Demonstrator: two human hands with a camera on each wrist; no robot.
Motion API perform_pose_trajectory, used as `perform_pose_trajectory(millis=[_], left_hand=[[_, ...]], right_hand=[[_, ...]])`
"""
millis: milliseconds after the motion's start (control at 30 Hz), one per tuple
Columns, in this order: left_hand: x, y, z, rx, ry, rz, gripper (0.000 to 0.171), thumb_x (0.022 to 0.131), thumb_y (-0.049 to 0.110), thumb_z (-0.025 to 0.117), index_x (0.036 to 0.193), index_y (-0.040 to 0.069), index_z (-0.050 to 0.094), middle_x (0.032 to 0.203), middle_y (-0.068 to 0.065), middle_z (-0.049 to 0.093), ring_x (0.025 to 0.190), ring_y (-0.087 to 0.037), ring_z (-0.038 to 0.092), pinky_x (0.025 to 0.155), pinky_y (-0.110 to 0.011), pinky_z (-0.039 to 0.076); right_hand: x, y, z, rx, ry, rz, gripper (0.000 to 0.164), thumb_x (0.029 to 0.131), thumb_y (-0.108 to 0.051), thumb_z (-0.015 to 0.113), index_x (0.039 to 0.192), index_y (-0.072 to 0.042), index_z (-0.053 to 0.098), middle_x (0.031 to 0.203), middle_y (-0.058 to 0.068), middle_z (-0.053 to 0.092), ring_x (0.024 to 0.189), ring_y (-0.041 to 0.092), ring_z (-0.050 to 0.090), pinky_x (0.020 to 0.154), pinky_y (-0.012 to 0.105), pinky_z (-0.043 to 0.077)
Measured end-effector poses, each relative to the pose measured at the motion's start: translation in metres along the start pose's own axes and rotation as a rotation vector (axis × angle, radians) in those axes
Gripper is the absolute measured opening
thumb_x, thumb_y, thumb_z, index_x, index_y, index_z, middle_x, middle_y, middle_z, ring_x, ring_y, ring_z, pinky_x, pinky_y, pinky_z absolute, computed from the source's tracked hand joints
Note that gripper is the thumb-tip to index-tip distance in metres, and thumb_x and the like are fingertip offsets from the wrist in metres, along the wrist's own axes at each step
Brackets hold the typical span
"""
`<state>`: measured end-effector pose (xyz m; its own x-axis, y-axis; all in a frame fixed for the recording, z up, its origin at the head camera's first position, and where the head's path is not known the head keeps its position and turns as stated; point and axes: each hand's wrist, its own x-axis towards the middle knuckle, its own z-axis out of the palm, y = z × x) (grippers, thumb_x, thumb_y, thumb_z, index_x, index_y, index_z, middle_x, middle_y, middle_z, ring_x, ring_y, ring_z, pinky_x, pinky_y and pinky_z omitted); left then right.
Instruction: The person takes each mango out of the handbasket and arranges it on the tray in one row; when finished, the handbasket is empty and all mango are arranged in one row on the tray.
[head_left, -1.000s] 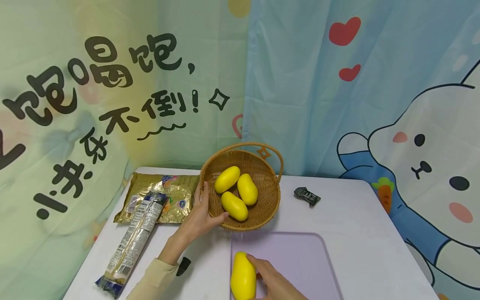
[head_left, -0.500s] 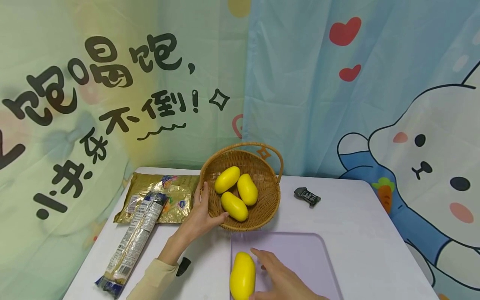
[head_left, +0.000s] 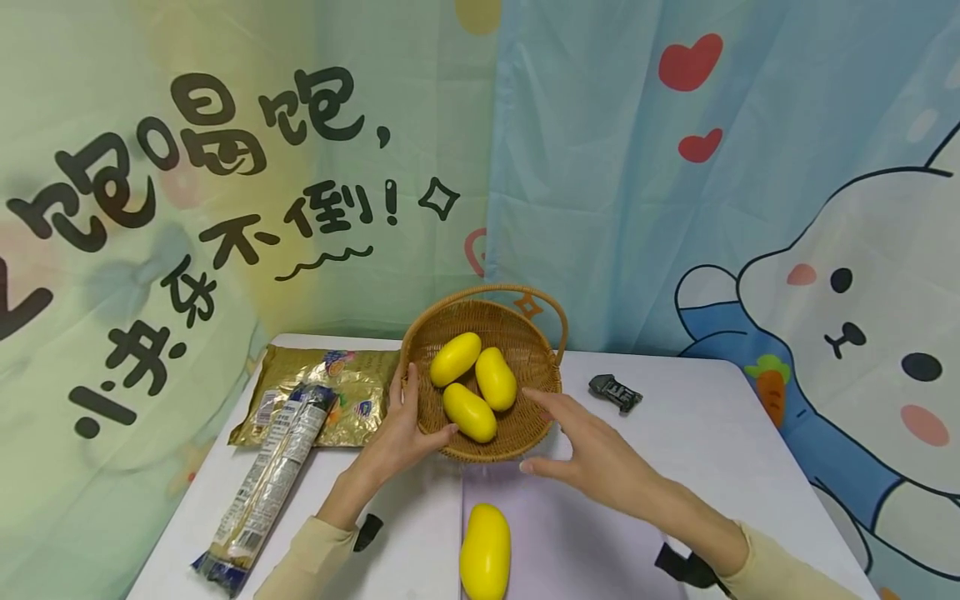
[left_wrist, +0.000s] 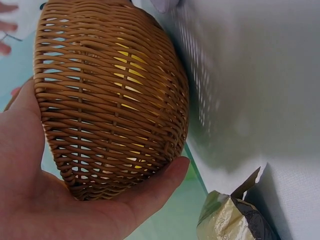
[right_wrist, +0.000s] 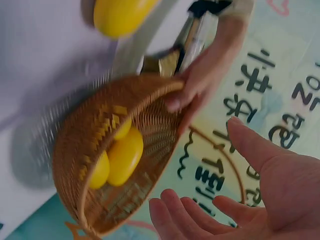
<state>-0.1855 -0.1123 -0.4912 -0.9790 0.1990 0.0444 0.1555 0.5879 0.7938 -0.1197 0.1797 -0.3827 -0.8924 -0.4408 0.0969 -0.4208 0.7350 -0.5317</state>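
Observation:
My left hand (head_left: 397,433) grips the left side of a brown wicker basket (head_left: 534,358), thumb over the front rim and fingers along the outside. The basket tilts toward me, its arched handle at the back. Inside lie three smooth yellow mangoes (head_left: 470,412). In the left wrist view, thumb and finger span the woven wall (left_wrist: 110,100). My right hand (head_left: 600,454) is spread at the basket's right side, fingertips overlapping its rim in the head view and holding nothing. Another yellow mango (head_left: 485,552) lies on the pale purple tray (head_left: 555,550) in front.
On the left, a long silver-and-blue packet (head_left: 262,483) lies partly over a gold foil bag (head_left: 360,387). A small black wrapped sweet (head_left: 615,393) lies on the white table (head_left: 735,467) at the back right. A printed curtain (head_left: 585,208) hangs close behind the table.
My right hand has let go of the mango on the tray and moved up and away to the basket's right side. The left hand and basket have stayed in place.

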Motion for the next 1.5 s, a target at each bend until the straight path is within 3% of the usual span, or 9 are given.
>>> perform_pose_trajectory(millis=[133, 367, 567, 767, 1000, 1267, 1500], left_hand=[[0.0, 0.001, 0.001, 0.003, 0.006, 0.005, 0.121, 0.086, 0.046, 0.078, 0.164, 0.014, -0.009, 0.168, -0.021, -0.014, 0.103, -0.04, 0.067, 0.074, -0.037, 0.058], [0.002, 0.002, 0.003, -0.003, 0.015, 0.025, 0.121, 0.086, 0.045, 0.079, 0.164, 0.012, -0.008, 0.168, -0.022, -0.013, 0.118, -0.047, 0.061, 0.083, -0.044, 0.059], [0.0, 0.001, 0.006, 0.021, 0.021, 0.036, 0.12, 0.086, 0.045, 0.079, 0.163, 0.008, -0.005, 0.168, -0.021, -0.014, 0.11, -0.044, 0.065, 0.08, -0.042, 0.059], [-0.003, 0.0, 0.006, 0.012, 0.015, 0.021, 0.12, 0.086, 0.044, 0.079, 0.164, 0.01, -0.006, 0.168, -0.023, -0.013, 0.105, -0.043, 0.066, 0.078, -0.041, 0.059], [-0.003, 0.001, 0.003, 0.01, 0.029, 0.04, 0.12, 0.087, 0.044, 0.078, 0.164, 0.015, -0.009, 0.169, -0.018, -0.015, 0.114, -0.046, 0.063, 0.082, -0.044, 0.059], [-0.003, 0.0, 0.003, 0.008, 0.031, 0.048, 0.121, 0.086, 0.043, 0.079, 0.164, 0.014, -0.009, 0.169, -0.015, -0.016, 0.114, -0.046, 0.063, 0.079, -0.041, 0.059], [-0.003, 0.0, 0.002, 0.014, 0.04, 0.059, 0.121, 0.086, 0.044, 0.079, 0.164, 0.016, -0.01, 0.17, -0.011, -0.017, 0.117, -0.047, 0.062, 0.078, -0.039, 0.059]], right_hand=[[0.031, 0.008, -0.011, 0.004, -0.003, -0.053, 0.087, 0.086, -0.04, 0.082, 0.156, -0.015, 0.037, 0.157, 0.009, 0.044, 0.142, 0.033, 0.046, 0.11, 0.055, 0.043], [0.083, 0.021, -0.022, 0.07, -0.141, -0.001, 0.091, 0.087, -0.035, 0.082, 0.158, -0.009, 0.031, 0.158, 0.02, 0.038, 0.136, 0.038, 0.05, 0.105, 0.056, 0.047], [0.112, 0.033, -0.02, 0.066, -0.191, 0.01, 0.091, 0.088, -0.03, 0.081, 0.159, -0.006, 0.029, 0.158, 0.023, 0.038, 0.134, 0.041, 0.05, 0.106, 0.056, 0.046], [0.131, 0.042, -0.012, 0.025, -0.27, 0.028, 0.094, 0.087, -0.027, 0.082, 0.159, 0.0, 0.026, 0.159, 0.025, 0.037, 0.144, 0.043, 0.038, 0.111, 0.057, 0.04], [0.151, 0.041, -0.008, -0.052, -0.387, 0.119, 0.094, 0.088, -0.028, 0.081, 0.161, -0.006, 0.024, 0.157, 0.027, 0.038, 0.143, 0.043, 0.04, 0.109, 0.056, 0.043], [0.166, 0.049, 0.013, -0.084, -0.451, 0.185, 0.093, 0.089, -0.026, 0.079, 0.16, -0.004, 0.024, 0.16, 0.025, 0.034, 0.149, 0.044, 0.03, 0.117, 0.057, 0.033], [0.17, 0.054, 0.026, -0.127, -0.455, 0.213, 0.094, 0.087, -0.026, 0.081, 0.159, -0.004, 0.026, 0.152, 0.022, 0.046, 0.141, 0.039, 0.043, 0.114, 0.052, 0.038]])
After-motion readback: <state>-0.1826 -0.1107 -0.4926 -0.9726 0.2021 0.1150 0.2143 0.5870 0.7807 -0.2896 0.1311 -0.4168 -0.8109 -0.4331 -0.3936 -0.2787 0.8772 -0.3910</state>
